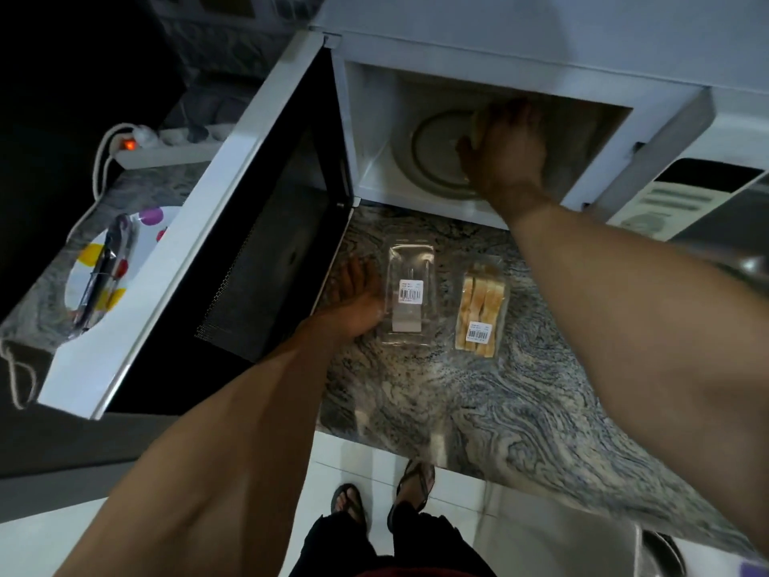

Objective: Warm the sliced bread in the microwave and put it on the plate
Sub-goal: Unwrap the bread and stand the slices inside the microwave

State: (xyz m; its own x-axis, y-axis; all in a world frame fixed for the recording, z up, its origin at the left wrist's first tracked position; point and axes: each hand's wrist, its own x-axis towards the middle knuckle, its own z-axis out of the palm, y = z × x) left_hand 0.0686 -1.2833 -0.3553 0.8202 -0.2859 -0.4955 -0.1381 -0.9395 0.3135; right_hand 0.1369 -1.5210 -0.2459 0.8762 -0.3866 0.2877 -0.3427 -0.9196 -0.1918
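Now I see my right hand [505, 154] inside the open microwave [457, 47], its fingers curled round pale sliced bread [478, 122] above the turntable [432, 156]. My left hand [358, 293] rests flat, fingers straight, on the counter [520, 401]. The plate [93, 264] sits far left.

Counter [520, 410] is that swirly grey granite stuff. Over on the far left there's a white power strip [166, 154] with its orange switch [129, 144] lit and a white plug [141, 134] stuck in it, cable [98, 177] trailing down along the counter. Floor [353, 460] is white tile, and you can see two feet in dark flip-flops [416, 485] down at the bottom.
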